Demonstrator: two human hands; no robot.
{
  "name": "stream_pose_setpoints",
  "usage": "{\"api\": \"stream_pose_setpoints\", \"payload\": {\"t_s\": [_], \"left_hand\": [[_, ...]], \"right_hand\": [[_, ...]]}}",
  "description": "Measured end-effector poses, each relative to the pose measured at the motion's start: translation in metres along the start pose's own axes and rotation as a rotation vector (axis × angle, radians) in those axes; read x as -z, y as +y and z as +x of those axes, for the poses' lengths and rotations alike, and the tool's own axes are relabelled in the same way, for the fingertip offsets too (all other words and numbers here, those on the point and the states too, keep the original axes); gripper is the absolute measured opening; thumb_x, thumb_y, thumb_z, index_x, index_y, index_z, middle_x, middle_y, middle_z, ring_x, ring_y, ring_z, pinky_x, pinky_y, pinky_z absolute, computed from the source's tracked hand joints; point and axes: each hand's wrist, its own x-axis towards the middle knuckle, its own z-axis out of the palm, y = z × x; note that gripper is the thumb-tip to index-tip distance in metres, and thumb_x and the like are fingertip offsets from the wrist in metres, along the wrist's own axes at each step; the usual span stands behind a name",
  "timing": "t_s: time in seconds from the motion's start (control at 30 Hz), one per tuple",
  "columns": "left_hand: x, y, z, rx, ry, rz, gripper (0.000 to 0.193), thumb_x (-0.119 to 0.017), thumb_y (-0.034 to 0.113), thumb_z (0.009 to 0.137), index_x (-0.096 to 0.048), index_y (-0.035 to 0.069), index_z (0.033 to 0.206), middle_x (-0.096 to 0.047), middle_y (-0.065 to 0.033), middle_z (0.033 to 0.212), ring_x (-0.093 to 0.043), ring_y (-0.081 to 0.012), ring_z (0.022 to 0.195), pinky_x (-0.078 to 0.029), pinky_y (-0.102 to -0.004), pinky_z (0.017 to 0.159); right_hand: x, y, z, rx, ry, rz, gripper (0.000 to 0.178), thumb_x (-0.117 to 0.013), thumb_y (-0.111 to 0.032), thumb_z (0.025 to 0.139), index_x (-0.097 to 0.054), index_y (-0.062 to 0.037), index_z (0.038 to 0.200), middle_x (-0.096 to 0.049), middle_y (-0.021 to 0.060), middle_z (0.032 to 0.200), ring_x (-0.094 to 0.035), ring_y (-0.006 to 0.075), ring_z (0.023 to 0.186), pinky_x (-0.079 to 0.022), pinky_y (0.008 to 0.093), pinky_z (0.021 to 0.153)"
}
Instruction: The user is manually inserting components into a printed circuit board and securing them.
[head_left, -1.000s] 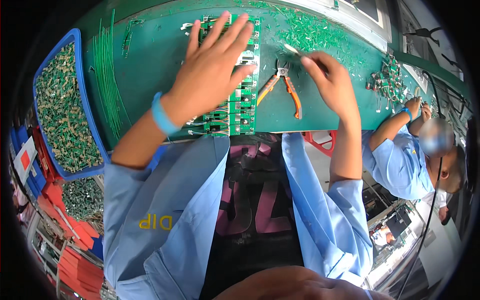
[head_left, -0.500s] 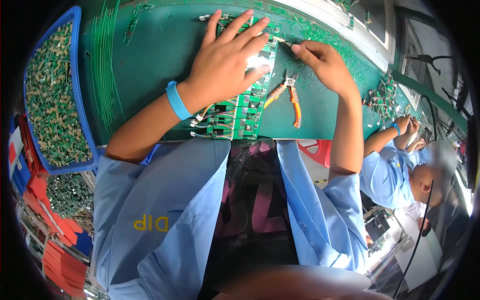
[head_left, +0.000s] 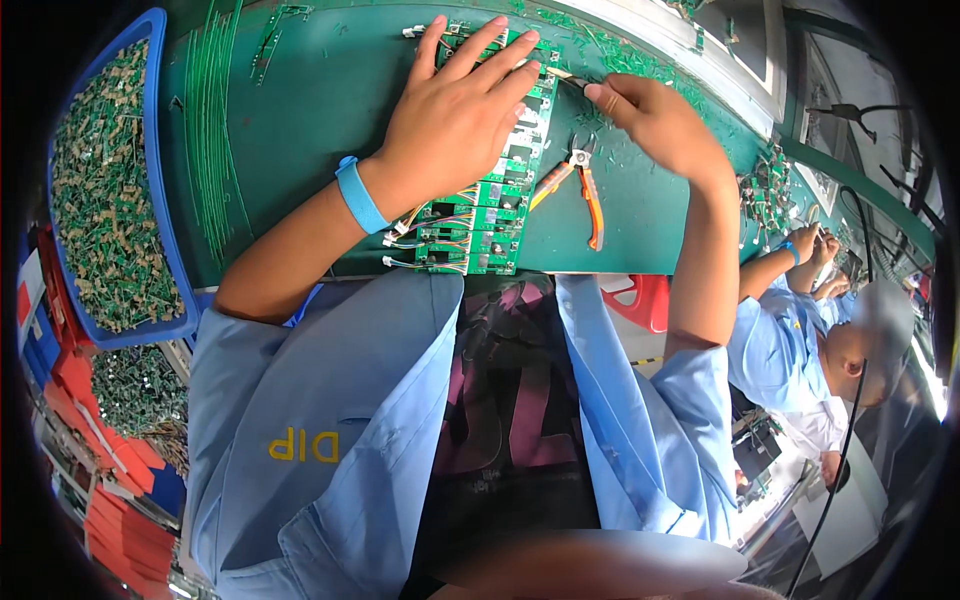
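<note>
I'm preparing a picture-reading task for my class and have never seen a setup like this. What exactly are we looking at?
There is no machine here: a person works with two bare hands. The view comes from a wide fisheye camera worn on the head, looking down, so straight edges bend near the rim.

On the green tabletop, the left hand is spread over a panel of circuit boards. The right hand pinches a slender tool with a pale end, too small to identify, near the panel's edge. Closer to the body lie orange-handled cutters. Beyond are green scraps; to the left, long green strips and a blue bin full of small parts.
</note>
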Motion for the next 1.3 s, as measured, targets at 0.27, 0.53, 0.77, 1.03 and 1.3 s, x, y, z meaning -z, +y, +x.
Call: {"api": "stream_pose_setpoints", "payload": {"t_s": [0.27, 0.53, 0.77, 1.03, 1.3], "left_hand": [[-0.005, -0.002, -0.005, 0.006, 0.011, -0.016, 0.038, -0.062, 0.02, 0.106, -0.069, 0.009, 0.142, -0.054, -0.0027, 0.17, -0.041, -0.029, 0.162, -0.018, -0.0654, 0.134], [-0.044, -0.029, -0.008, -0.138, 0.209, 0.238, 0.038, -0.062, 0.019, 0.106, -0.069, 0.009, 0.142, -0.054, -0.0019, 0.17, -0.041, -0.0286, 0.161, -0.018, -0.0649, 0.134], [-0.052, -0.035, -0.006, -0.167, 0.298, 0.202, 0.038, -0.063, 0.021, 0.106, -0.069, 0.009, 0.142, -0.055, -0.0007, 0.169, -0.042, -0.028, 0.161, -0.018, -0.0647, 0.134], [-0.049, -0.035, -0.006, -0.168, 0.256, 0.172, 0.038, -0.064, 0.023, 0.106, -0.069, 0.012, 0.142, -0.057, 0.0003, 0.168, -0.043, -0.0273, 0.161, -0.018, -0.0645, 0.133], [-0.035, -0.027, -0.009, -0.112, 0.114, 0.078, 0.041, -0.064, 0.025, 0.108, -0.067, 0.013, 0.146, -0.056, 0.0002, 0.168, -0.041, -0.0275, 0.162, -0.015, -0.0665, 0.133]], "right_hand": [[0.005, 0.025, 0.024, 0.143, -0.231, 0.181, 0.051, -0.057, -0.046, 0.115, -0.072, -0.001, 0.099, -0.062, 0.0045, 0.079, -0.055, 0.0187, 0.072, -0.046, 0.0344, 0.069], [0.011, -0.038, -0.002, -0.031, -0.062, -0.315, 0.044, -0.056, -0.043, 0.117, -0.069, -0.0061, 0.096, -0.057, -0.0023, 0.078, -0.048, 0.01, 0.072, -0.039, 0.029, 0.066], [-0.007, 0.024, -0.016, 0.07, -0.163, 0.199, 0.046, -0.057, -0.043, 0.117, -0.069, -0.0061, 0.093, -0.057, -0.0011, 0.076, -0.05, 0.0111, 0.071, -0.04, 0.0291, 0.066], [-0.024, 0.007, -0.022, 0.109, -0.217, 0.225, 0.047, -0.056, -0.044, 0.117, -0.069, -0.0054, 0.093, -0.06, 0.0017, 0.076, -0.052, 0.0132, 0.071, -0.042, 0.0303, 0.066], [-0.018, -0.019, -0.044, 0.018, -0.068, -0.056, 0.043, -0.058, -0.038, 0.116, -0.071, -0.0014, 0.098, -0.066, 0.0058, 0.078, -0.054, 0.0167, 0.068, -0.042, 0.0341, 0.064]]}}
